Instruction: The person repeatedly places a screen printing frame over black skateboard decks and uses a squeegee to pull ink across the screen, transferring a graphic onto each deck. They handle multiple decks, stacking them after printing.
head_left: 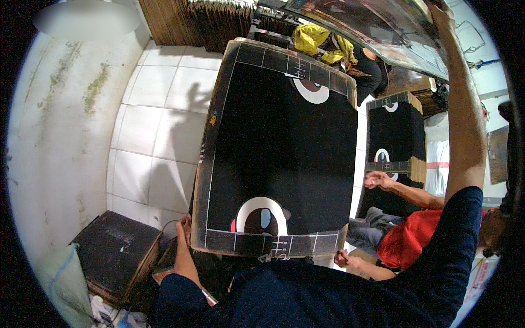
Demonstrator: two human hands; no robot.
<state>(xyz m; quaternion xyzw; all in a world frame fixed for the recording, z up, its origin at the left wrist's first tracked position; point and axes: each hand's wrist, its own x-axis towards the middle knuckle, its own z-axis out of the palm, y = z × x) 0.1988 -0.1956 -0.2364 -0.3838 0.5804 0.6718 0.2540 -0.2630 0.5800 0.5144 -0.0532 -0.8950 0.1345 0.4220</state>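
Observation:
A large board [202, 186] lies before me with black fabric [284, 142] on it, marked with dark ruled strips at both ends and white eye-like prints [262, 210]. My left hand [182, 228] is at the board's lower left edge, fingers curled and partly hidden; what they hold is unclear. My right arm reaches up along the right side, and my right hand [437, 12] grips the rim of a raised, paint-stained framed screen [372, 33] at the top.
A co-worker in red [407, 238] sits at right, hands [377, 180] near a second printed board [394, 131]. Yellow cloth [309, 38], stacked boards [175, 24] behind; dark stack [115, 251] lower left; stained white wall [60, 153] left; tiled floor [136, 131].

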